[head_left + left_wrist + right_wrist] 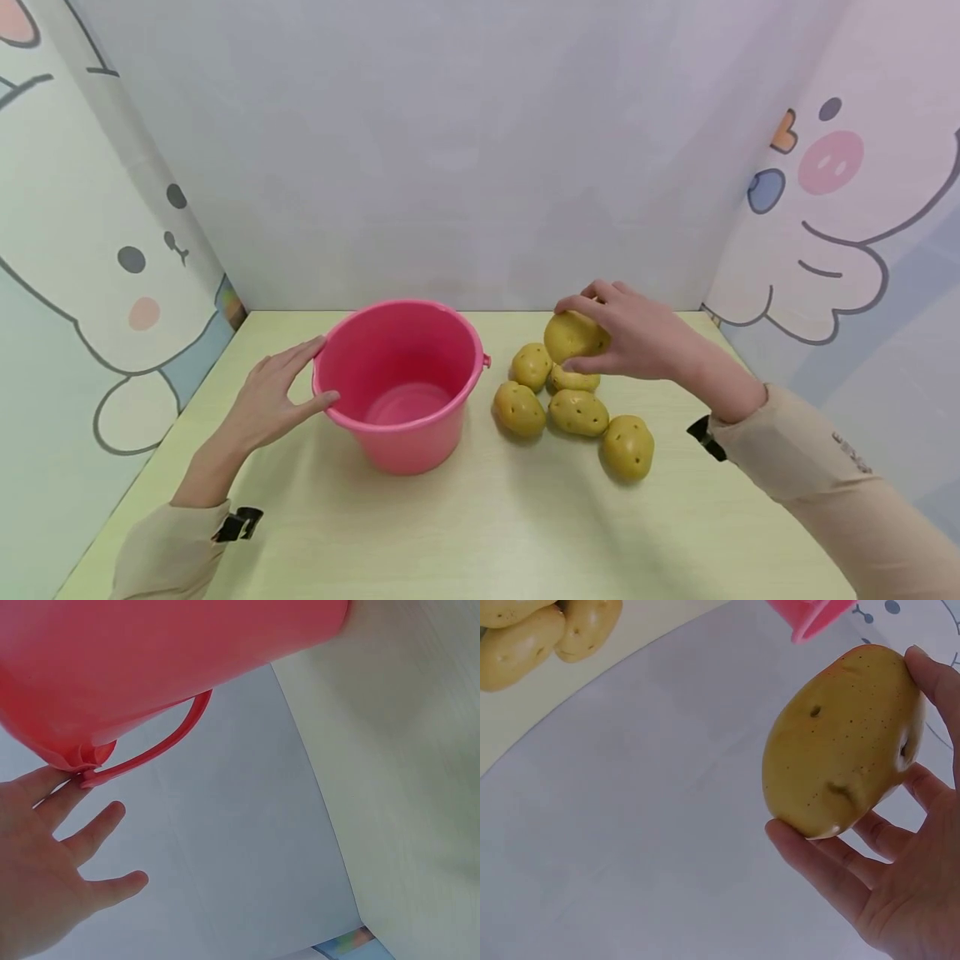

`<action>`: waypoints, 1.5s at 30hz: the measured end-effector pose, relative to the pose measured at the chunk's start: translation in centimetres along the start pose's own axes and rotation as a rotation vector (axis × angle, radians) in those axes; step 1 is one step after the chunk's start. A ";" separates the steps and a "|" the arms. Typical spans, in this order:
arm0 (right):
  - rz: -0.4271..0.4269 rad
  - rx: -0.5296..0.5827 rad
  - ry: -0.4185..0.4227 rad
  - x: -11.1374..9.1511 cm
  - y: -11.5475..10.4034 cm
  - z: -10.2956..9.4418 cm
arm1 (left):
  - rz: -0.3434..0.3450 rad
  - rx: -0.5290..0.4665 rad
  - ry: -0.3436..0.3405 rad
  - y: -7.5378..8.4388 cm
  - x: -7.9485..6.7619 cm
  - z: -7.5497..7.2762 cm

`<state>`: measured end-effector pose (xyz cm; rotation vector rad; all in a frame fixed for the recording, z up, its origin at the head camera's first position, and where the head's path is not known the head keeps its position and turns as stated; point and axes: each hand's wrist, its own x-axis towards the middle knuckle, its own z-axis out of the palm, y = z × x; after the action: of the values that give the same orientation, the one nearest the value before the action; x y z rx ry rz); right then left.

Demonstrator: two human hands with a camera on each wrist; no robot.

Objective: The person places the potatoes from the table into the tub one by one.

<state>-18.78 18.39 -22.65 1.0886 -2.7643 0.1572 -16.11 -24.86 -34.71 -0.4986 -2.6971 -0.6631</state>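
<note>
A pink bucket [416, 446] stands upright on the table. My left hand [266, 404] touches its left rim, fingers spread and fairly straight; in the left wrist view, fingertips meet the rim beside the pink handle [161, 746]. Over the other potatoes, to the right of the bucket, my right hand [641, 333] holds a large yellow-brown potato [840, 742] between thumb and fingers. Beneath and in front of it lie several more potatoes [579, 412], one partly hidden by the hand. The visible inside of the bucket shows only its pink floor.
The pale yellow-green table [450, 542] ends at a light grey back wall [450, 167]. Cartoon-printed side panels flank it left and right. One potato [628, 448] sits at the right front of the group.
</note>
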 end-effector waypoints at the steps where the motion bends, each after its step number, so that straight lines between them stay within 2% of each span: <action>1: -0.005 0.000 0.001 0.2 0.0 -0.2 | 0.002 -0.001 0.000 0.0 0.0 0.0; 13: -0.008 -0.018 0.015 3.0 -0.6 -2.2 | -0.010 -0.008 -0.004 0.1 0.1 0.1; 23: -0.018 -0.011 -0.028 5.7 -2.4 -3.1 | -0.010 -0.005 0.000 -0.3 0.1 0.3; 35: -0.036 -0.002 -0.105 9.7 -4.8 -3.1 | -0.022 -0.011 -0.012 0.2 0.0 0.2; 45: -0.048 0.068 -0.150 13.1 -6.9 -2.5 | -0.015 -0.007 -0.008 -0.1 0.0 0.2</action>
<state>-23.20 5.04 -17.46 1.2310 -2.8798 0.1714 -16.17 -24.86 -34.98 -0.4845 -2.7099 -0.6763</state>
